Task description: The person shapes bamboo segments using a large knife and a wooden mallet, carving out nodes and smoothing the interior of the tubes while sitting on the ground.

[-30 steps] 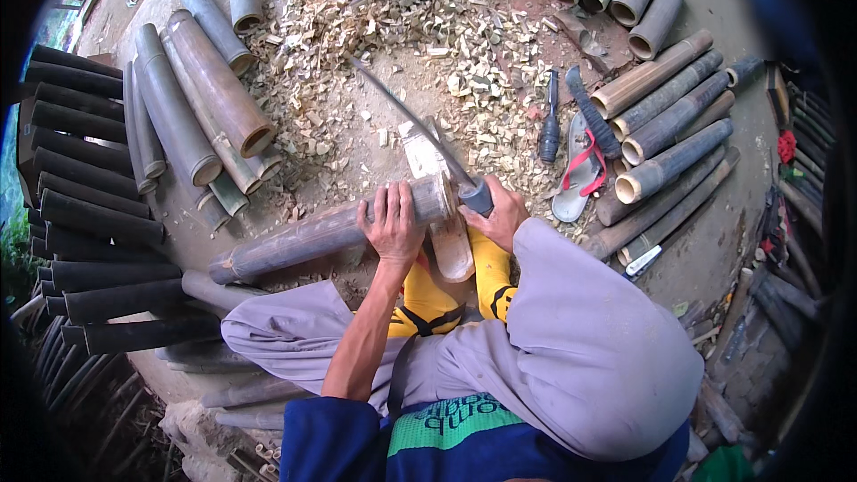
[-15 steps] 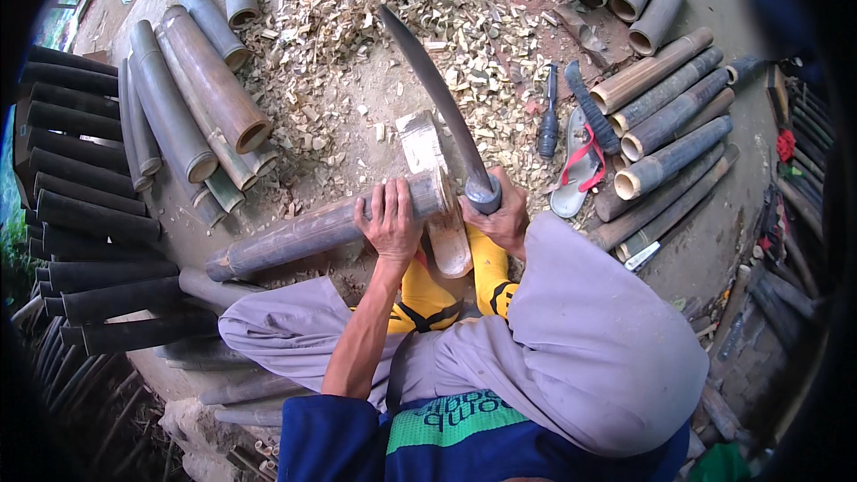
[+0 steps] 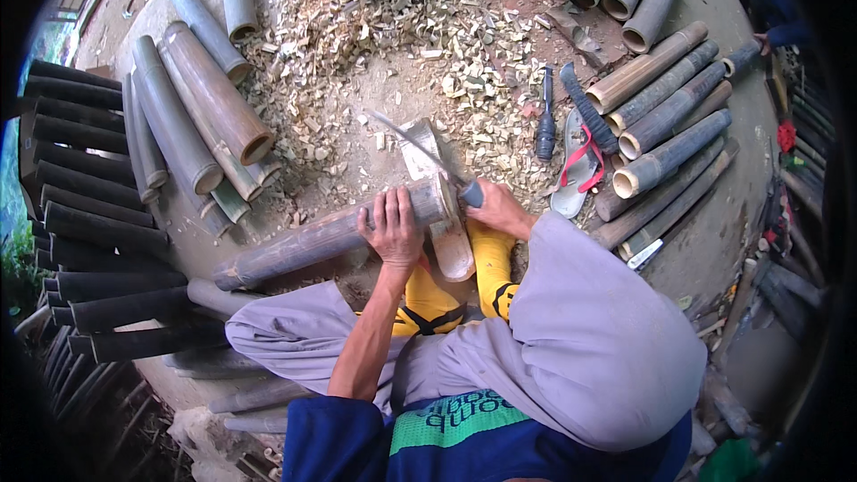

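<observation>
My left hand [image 3: 393, 228] is wrapped over a grey-brown bamboo tube [image 3: 308, 248], which slants from my left up to a pale wooden block [image 3: 455, 254] in front of my feet. The tube's right end rests on the block. In my closed right hand [image 3: 500, 212] is the handle of a machete [image 3: 418, 145]. Its slightly blurred blade points up and left, crossing in front of the block just beyond the tube's cut end. Whether the edge touches the bamboo, I cannot tell. My feet, in yellow socks [image 3: 491, 268], stand on either side of the block.
Pale bamboo chips [image 3: 357, 45] cover the ground ahead. Bamboo tubes lie at the left [image 3: 170, 116] and right [image 3: 678, 147]; dark tubes [image 3: 98, 223] line the far left. A dark-handled tool [image 3: 545, 125] lies by a sandal [image 3: 576, 174]. A person's blue sleeve [image 3: 790, 33] shows at the right.
The machete blade has swung down from its raised position toward the tube's end, and my right hand has turned with it. My left hand keeps its hold. A person's arm has come in at the right.
</observation>
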`<act>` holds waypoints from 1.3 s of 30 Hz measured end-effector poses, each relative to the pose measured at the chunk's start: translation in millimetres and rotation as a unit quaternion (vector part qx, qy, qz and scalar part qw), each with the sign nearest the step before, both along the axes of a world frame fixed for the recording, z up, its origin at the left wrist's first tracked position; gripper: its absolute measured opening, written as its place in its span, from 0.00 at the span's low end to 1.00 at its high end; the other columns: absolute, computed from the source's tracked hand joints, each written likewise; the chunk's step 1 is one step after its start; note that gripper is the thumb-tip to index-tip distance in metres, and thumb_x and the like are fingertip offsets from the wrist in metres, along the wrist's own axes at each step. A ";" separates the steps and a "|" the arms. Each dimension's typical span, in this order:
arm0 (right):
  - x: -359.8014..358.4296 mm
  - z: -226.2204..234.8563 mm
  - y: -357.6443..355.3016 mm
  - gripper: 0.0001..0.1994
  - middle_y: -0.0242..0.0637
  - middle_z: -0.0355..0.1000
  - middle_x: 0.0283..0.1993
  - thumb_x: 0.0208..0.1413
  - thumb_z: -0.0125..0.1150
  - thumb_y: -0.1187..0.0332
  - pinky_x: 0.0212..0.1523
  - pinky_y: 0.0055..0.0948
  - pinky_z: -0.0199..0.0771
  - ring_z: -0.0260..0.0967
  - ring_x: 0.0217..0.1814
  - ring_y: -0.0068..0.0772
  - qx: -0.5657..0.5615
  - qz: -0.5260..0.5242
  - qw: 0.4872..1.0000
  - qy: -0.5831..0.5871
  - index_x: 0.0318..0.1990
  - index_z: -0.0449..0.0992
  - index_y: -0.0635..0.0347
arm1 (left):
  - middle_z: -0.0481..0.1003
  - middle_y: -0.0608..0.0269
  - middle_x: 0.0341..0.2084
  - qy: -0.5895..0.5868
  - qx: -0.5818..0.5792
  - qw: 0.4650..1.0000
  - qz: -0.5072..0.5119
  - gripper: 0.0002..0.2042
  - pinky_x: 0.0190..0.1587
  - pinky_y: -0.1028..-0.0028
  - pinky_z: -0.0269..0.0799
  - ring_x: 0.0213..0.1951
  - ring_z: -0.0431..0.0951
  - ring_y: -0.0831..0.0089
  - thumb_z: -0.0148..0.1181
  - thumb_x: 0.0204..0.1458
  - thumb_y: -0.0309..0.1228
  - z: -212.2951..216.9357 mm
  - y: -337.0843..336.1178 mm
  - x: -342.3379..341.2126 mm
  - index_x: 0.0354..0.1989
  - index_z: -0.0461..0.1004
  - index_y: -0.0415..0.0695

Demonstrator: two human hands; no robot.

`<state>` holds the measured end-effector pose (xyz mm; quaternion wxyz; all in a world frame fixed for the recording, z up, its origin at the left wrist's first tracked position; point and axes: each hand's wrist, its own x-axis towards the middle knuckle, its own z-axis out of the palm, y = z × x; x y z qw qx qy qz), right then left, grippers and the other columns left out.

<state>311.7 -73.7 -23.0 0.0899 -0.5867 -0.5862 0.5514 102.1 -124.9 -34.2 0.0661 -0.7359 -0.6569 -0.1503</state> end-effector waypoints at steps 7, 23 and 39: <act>4.0 -13.4 -12.2 0.20 0.52 0.73 0.33 0.45 0.61 0.65 0.39 0.43 0.72 0.72 0.37 0.57 0.062 -0.007 0.996 -0.065 0.46 0.66 0.62 | 0.72 0.61 0.45 -0.052 -0.350 0.933 -0.073 0.42 0.57 0.56 0.57 0.51 0.70 0.61 0.75 0.19 0.38 43.0 43.6 -34.1 0.51 0.65 0.48; -17.7 54.9 -24.3 0.21 0.54 0.74 0.33 0.44 0.66 0.69 0.32 0.43 0.76 0.75 0.34 0.55 0.236 -0.108 0.966 0.022 0.44 0.63 0.60 | 0.72 0.61 0.47 -0.012 -0.059 0.997 -0.040 0.38 0.57 0.59 0.55 0.51 0.70 0.65 0.71 0.25 0.38 6.2 6.2 -19.4 0.53 0.68 0.44; -1.6 8.2 -27.7 0.22 0.51 0.74 0.33 0.45 0.66 0.68 0.32 0.43 0.76 0.75 0.32 0.55 0.245 -0.046 0.968 0.011 0.45 0.64 0.62 | 0.73 0.63 0.47 -0.022 -0.052 0.998 -0.032 0.31 0.59 0.58 0.53 0.52 0.70 0.66 0.65 0.31 0.32 5.5 6.5 -12.9 0.52 0.70 0.45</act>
